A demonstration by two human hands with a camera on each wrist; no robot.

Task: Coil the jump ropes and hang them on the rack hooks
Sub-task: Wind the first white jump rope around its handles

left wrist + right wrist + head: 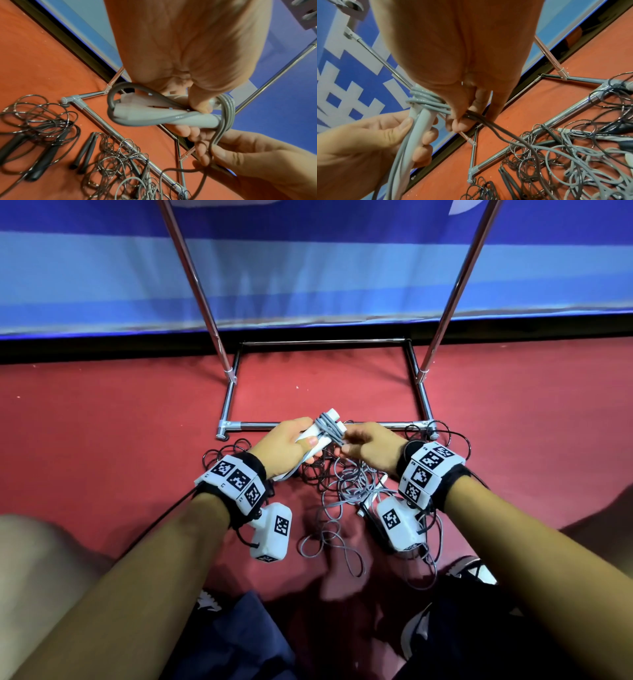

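Note:
My left hand (291, 445) grips two pale grey jump-rope handles (322, 431) held side by side, thumb on top. Several turns of grey cord (330, 426) are wound round the handles near their far end. My right hand (363, 445) pinches the running grey cord (489, 123) just right of the wraps. In the left wrist view the handles (154, 111) lie across my left palm, and the wraps (226, 108) loop down to my right hand's fingers (205, 148). The loose grey cord (342, 501) trails to the floor beneath my hands.
The chrome rack's base frame (325, 425) and uprights (191, 285) stand just beyond my hands on red floor. Tangled dark and wire ropes (42, 121) with black handles (85, 148) lie around the base. A blue banner wall (308, 268) is behind. My knees and shoes (418, 628) are below.

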